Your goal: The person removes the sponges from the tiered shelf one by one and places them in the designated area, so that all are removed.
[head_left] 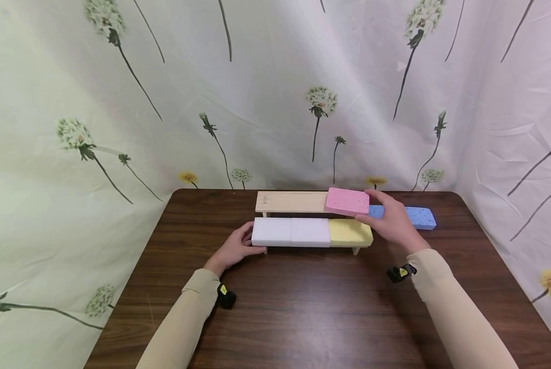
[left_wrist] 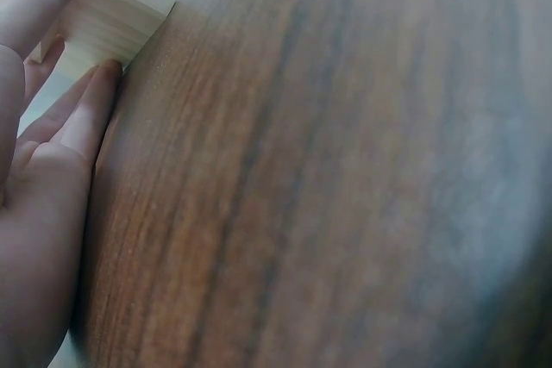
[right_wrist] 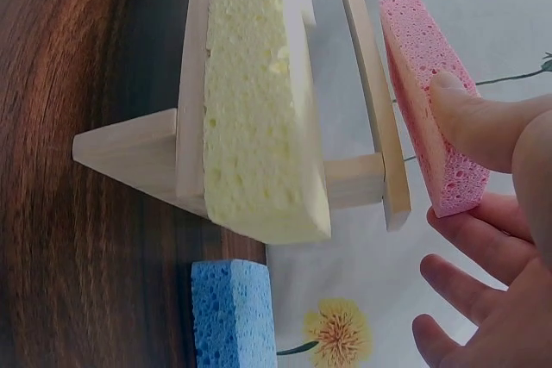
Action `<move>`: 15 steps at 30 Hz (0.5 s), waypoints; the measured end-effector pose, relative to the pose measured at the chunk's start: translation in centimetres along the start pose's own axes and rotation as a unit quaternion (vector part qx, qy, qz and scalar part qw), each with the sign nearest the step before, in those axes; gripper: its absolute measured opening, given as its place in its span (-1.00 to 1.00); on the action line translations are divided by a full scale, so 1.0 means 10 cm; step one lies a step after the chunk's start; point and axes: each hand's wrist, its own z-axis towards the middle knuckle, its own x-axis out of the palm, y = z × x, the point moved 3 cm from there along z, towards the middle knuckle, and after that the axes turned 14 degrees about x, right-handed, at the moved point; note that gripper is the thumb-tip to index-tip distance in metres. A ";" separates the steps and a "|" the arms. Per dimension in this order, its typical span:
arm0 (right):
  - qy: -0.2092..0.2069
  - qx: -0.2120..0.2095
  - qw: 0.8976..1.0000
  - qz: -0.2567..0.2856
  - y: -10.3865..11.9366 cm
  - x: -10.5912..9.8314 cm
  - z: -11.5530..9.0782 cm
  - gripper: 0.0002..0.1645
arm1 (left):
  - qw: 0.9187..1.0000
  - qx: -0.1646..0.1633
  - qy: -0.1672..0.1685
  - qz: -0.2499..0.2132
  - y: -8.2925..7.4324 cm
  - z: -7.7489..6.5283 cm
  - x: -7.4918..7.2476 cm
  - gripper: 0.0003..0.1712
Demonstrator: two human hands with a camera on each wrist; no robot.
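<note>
My right hand (head_left: 393,221) pinches a pink sponge (head_left: 347,200) between thumb and fingers. In the right wrist view a gap shows between the sponge and the back board (right_wrist: 373,84) of a low two-step wooden rack (head_left: 290,201). On the front step, two white sponges (head_left: 271,231) and a yellow sponge (head_left: 350,232) lie side by side in a row. With thumb in front and fingers behind, my left hand (head_left: 233,248) grips the rack's left end beside the outer white sponge. The left wrist view has its fingers against pale wood (left_wrist: 121,19).
A blue sponge (head_left: 420,218) lies on the dark wooden table (head_left: 298,307), right of the rack and partly behind my right hand. Flower-printed cloth (head_left: 266,102) hangs close behind the table and along its sides.
</note>
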 end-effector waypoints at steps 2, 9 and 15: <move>-0.003 -0.002 1.000 -0.002 -0.02 -0.01 0.00 -0.02 | 1.000 0.000 0.001 0.000 0.00 0.00 0.00 -0.08; -0.003 -0.009 1.000 -0.008 -0.06 -0.04 -0.02 -0.05 | 1.000 0.003 0.000 0.000 0.00 0.00 0.00 -0.08; -0.004 0.000 1.000 -0.007 -0.13 -0.07 -0.04 -0.06 | 1.000 0.001 0.000 0.004 0.01 0.00 -0.01 -0.07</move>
